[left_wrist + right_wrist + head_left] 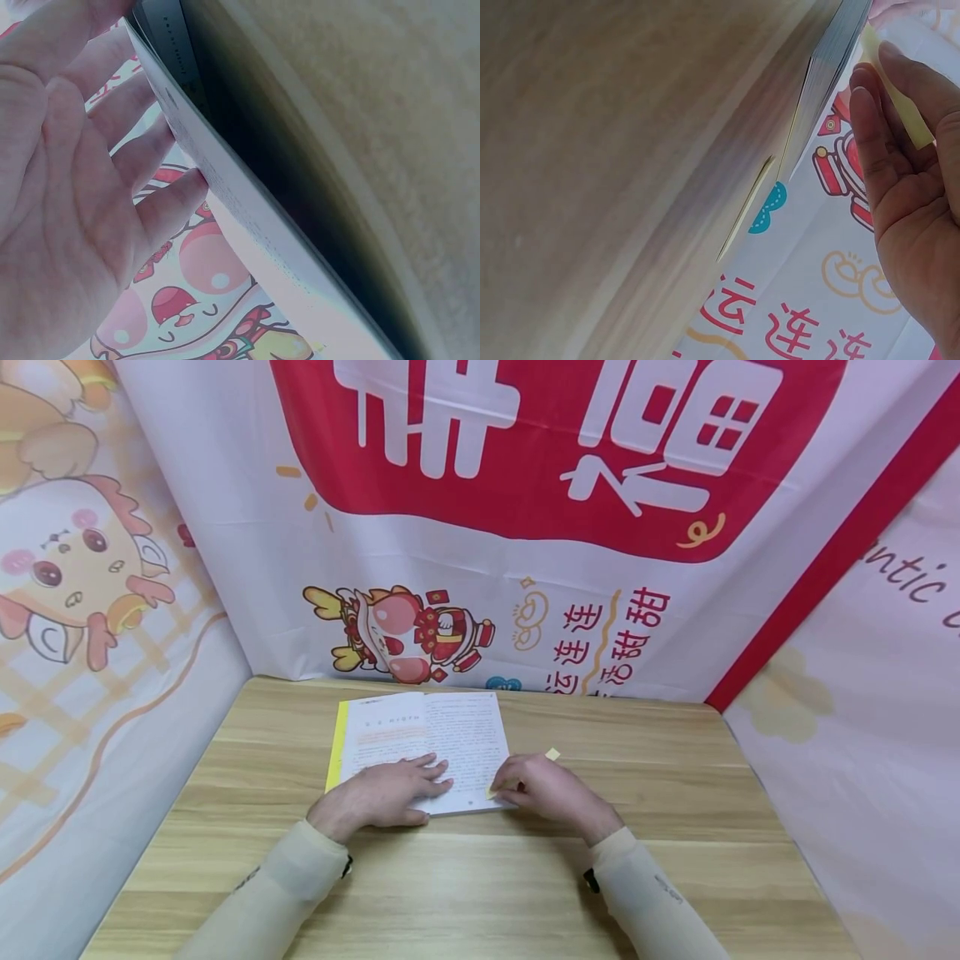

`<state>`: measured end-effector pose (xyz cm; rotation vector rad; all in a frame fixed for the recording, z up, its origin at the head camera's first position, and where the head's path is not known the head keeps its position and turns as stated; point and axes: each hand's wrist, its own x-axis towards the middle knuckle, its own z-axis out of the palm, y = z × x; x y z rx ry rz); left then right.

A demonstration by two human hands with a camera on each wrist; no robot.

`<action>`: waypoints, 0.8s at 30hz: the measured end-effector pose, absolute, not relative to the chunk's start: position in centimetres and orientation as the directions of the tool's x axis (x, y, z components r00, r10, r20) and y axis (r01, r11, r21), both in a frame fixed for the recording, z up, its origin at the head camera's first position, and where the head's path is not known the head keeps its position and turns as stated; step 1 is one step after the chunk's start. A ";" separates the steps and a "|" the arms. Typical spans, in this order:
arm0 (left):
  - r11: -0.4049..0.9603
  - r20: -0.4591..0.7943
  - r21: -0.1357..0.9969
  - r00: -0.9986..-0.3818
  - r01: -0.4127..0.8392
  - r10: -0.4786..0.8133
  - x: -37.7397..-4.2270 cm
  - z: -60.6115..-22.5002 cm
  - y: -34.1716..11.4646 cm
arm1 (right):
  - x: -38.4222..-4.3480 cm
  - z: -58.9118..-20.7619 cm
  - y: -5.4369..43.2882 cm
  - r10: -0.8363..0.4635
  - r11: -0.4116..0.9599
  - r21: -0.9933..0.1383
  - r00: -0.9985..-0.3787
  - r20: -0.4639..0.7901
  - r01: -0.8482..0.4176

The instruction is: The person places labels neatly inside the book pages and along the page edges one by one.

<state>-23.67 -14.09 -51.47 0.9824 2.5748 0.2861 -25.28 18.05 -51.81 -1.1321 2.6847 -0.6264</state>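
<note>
An open book (465,727) with printed pages lies on the wooden table, a yellow edge showing along its left side. My left hand (390,789) rests across the lower part of the left page with its fingers spread; the left wrist view shows those straight fingers against the page (247,214). At the lower right corner of the right page, my right hand (551,787) pinches a yellow paper strip (904,112), likely a sticky note, between thumb and fingers. The strip's end (490,793) lies over the page corner in the head view.
A small yellow sticky note pad (552,754) lies on the table just beyond the right hand. Behind the table (480,893) hangs a red and white printed cloth (465,552). Patterned cloths stand at the left and right sides.
</note>
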 end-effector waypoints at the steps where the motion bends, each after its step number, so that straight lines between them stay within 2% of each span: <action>1: 0.736 -0.267 0.316 -0.689 0.598 0.674 -23.7 -51.5 -14.1 | -25.3 -51.8 18.0 -0.715 0.625 -0.436 -0.699 0.013 -0.648; 24: 0.729 -0.260 0.313 -0.684 0.608 0.682 -23.6 -51.5 -14.1 | -25.1 -52.0 17.8 -0.734 0.628 -0.378 -0.679 0.005 -0.681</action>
